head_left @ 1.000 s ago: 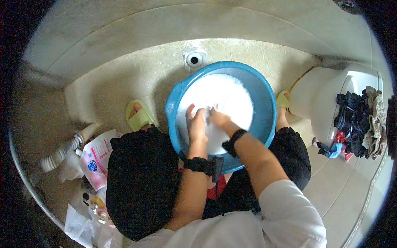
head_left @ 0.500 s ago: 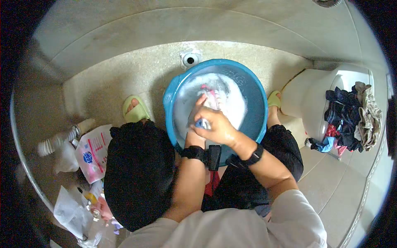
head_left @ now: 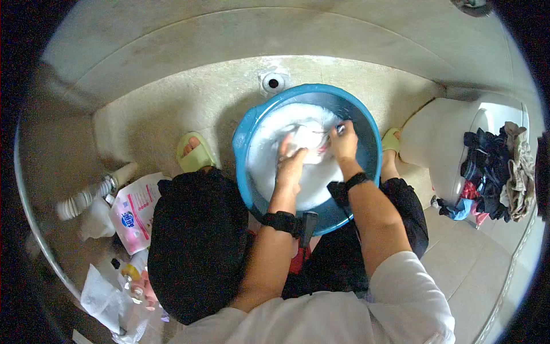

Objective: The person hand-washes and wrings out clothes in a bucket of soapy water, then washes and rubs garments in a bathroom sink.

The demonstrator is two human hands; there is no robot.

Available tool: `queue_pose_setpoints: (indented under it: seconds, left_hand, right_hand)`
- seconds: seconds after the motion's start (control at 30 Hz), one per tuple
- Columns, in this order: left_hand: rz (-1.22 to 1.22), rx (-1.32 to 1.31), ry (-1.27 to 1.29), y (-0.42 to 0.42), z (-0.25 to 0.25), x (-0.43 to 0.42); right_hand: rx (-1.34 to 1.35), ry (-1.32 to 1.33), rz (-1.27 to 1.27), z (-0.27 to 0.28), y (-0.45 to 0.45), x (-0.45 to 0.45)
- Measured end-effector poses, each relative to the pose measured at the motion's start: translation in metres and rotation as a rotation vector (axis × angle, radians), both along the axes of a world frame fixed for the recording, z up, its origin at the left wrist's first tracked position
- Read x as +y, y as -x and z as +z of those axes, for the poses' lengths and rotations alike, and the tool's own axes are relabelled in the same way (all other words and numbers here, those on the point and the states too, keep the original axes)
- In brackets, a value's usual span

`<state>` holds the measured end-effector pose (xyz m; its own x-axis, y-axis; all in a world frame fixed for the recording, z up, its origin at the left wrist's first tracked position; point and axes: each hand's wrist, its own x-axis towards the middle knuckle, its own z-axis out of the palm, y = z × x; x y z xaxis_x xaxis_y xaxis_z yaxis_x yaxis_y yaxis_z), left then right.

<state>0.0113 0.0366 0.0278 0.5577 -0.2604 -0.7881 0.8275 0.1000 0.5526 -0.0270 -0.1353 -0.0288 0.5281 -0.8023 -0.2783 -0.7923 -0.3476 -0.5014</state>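
A blue plastic basin point(head_left: 243, 172) full of white suds point(head_left: 321, 184) stands between my feet. Inside it, a wet white cloth with pink-red bits point(head_left: 312, 155) lies partly under foam. My left hand point(head_left: 290, 166) grips the left side of this cloth, thumb and fingers curled on it. On the cloth's right side, my right hand point(head_left: 344, 143) is closed around a small dark-and-blue piece point(head_left: 341, 129). Motion blur hides whether that piece is a tool or part of the cloth. Both wrists wear black straps.
A floor drain point(head_left: 273, 83) lies beyond the basin. Dark and beige clothes point(head_left: 487, 169) are heaped on a white fixture point(head_left: 432, 135) at right. On the left are a ribbed hose point(head_left: 86, 199), a pink-and-white detergent bag point(head_left: 134, 212) and assorted packaging point(head_left: 106, 298).
My hands were together, the right crossed over the left. Now they are apart: the right has moved right and away from me, with the white cloth between them.
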Motion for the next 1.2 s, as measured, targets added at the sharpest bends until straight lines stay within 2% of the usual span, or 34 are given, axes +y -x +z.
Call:
queue_pose_setpoints:
  seconds: [0.03,0.07,0.1,0.13,0.17,0.23,0.27,0.33,0.37,0.4,0.43,0.5,0.57,0.63,0.67,0.7,0.77,0.83,0.87,0.9,0.97,1.0,1.03,1.07,1.1,1.13,1.2]
  left_hand:
    - [-0.077,-0.147,-0.141,0.001,-0.014,0.004]
    - [0.083,-0.117,-0.114,0.011,-0.041,0.006]
    - [0.203,-0.122,0.015,0.014,-0.054,0.010]
    - [0.175,-0.053,-0.044,0.014,-0.052,0.011]
    - [0.149,0.006,-0.100,0.010,-0.049,0.010]
    - [0.110,0.038,-0.050,0.004,-0.041,0.012]
    - [0.074,0.080,-0.003,0.003,-0.036,0.014]
    - [0.029,0.179,-0.005,-0.009,-0.009,0.018]
    - [-0.016,0.276,-0.003,-0.013,-0.001,0.018]
    - [-0.017,0.302,0.129,-0.008,-0.011,0.018]
    - [-0.010,0.304,0.138,-0.007,-0.013,0.015]
    - [0.152,0.461,0.367,-0.006,-0.011,0.006]
    - [0.197,0.493,0.379,-0.013,0.003,0.001]
    - [0.276,0.347,0.926,-0.017,-0.001,0.002]
    - [0.237,0.423,1.053,-0.021,0.000,0.006]
    - [0.255,0.355,0.951,-0.020,0.007,0.005]
    - [0.309,0.297,0.943,-0.008,-0.001,0.011]
    - [0.414,0.204,0.914,0.013,-0.023,0.018]
    - [0.466,0.159,0.896,0.023,-0.033,0.020]
    - [0.467,0.156,0.893,0.028,-0.049,0.017]
    - [0.534,0.333,0.671,0.034,-0.075,0.005]
    - [0.346,0.282,0.450,0.014,-0.018,-0.001]
    - [0.330,0.273,0.336,0.014,-0.001,-0.003]
    - [0.235,0.221,0.398,0.013,-0.003,-0.009]
    - [0.139,0.175,0.459,0.015,-0.006,-0.014]
    - [0.079,0.131,0.393,0.018,-0.006,-0.017]
    - [-0.138,0.026,0.247,0.022,-0.010,-0.015]
  right_hand:
    - [-0.135,0.029,0.103,-0.005,0.003,0.023]
    - [-0.246,-0.044,0.270,-0.023,0.017,0.043]
    - [-0.127,0.097,0.700,-0.018,0.017,0.067]
    - [0.059,0.172,0.857,-0.060,0.036,0.086]
    - [0.223,-0.098,0.747,-0.023,0.024,0.105]
    - [0.299,-0.213,0.699,-0.040,0.017,0.094]
    - [0.453,-0.216,0.663,-0.044,0.011,0.077]
    - [0.610,-0.218,0.625,-0.028,-0.006,0.042]
    - [0.406,-0.184,0.639,-0.018,-0.013,0.026]
    - [0.204,-0.146,0.652,-0.003,-0.021,0.013]
    - [0.004,-0.106,0.663,0.015,-0.028,0.007]
    - [-0.172,-0.259,0.841,0.082,-0.034,0.025]
    - [-0.193,-0.408,0.864,0.133,-0.030,0.052]
    - [-0.264,-0.502,0.926,0.156,-0.024,0.081]
    - [-0.281,-0.504,0.937,0.155,-0.020,0.094]
    - [-0.299,-0.507,0.950,0.150,-0.019,0.105]
    - [-0.335,-0.500,0.930,0.138,-0.025,0.122]
    - [-0.107,-0.331,0.800,0.131,-0.035,0.128]
    - [-0.103,-0.337,0.803,0.127,-0.036,0.125]
    - [-0.177,-0.289,0.698,0.118,-0.039,0.120]
    - [-0.310,-0.215,0.527,0.080,-0.044,0.093]
    - [-0.371,-0.184,0.457,0.062,-0.042,0.069]
    - [-0.164,-0.064,0.378,0.068,-0.042,0.052]
    - [-0.057,-0.151,0.269,0.047,-0.031,0.029]
    - [-0.024,-0.064,0.304,0.043,-0.021,0.016]
    - [0.142,-0.032,0.265,0.045,-0.015,0.007]
    - [0.145,0.118,0.215,0.027,0.013,-0.014]
